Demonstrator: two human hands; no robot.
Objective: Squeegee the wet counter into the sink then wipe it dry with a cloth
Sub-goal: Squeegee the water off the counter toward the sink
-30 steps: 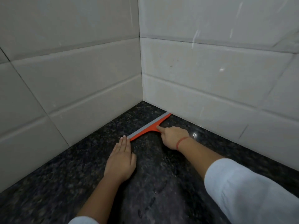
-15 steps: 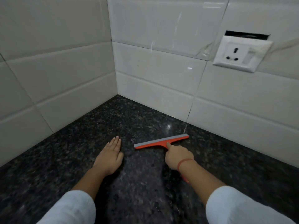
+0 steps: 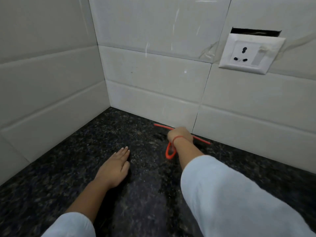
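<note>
Squeegee (image 3: 164, 126) blade parallel to back wall (image 3: 153, 93)

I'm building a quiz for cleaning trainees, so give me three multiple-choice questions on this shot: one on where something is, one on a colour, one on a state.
1. Where does the squeegee blade lie?
A. along the foot of the back wall
B. in the left corner
C. at the near edge

2. What colour is the squeegee?
A. blue
B. orange
C. green

3. How is the left hand?
A. gripping a cloth
B. raised in the air
C. flat on the counter

Answers:
1 A: the blade runs beside the lowest tile of the back wall.
2 B: the blade and handle loop show orange on either side of the right hand that grips it.
3 C: its straight fingers lie on the dark stone.
</note>
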